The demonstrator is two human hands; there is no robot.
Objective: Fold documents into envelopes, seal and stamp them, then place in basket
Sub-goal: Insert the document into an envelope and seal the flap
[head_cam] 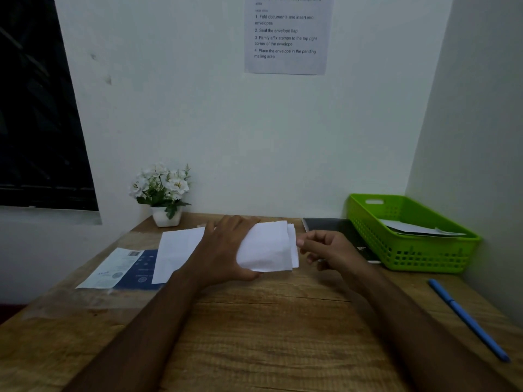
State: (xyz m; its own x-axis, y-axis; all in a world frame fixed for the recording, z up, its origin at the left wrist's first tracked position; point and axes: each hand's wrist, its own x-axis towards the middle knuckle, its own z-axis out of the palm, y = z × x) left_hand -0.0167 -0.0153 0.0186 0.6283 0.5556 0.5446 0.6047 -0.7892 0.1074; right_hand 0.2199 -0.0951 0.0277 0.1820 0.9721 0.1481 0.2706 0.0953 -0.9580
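Note:
My left hand (223,247) grips a white envelope (266,247) just above the middle of the wooden desk. A folded white document (294,244) sticks out of the envelope's right end. My right hand (325,247) pinches that document's right edge with thumb and fingers. A white sheet of paper (177,250) lies flat to the left, partly under my left wrist. The green basket (441,261) stands at the back right with white envelopes (416,229) inside.
A blue and white plastic packet (121,270) lies left of the sheet. A white pot of flowers (165,193) stands at the back. A black notebook (339,230) lies beside the basket. A blue pen (467,318) rests near the desk's right edge.

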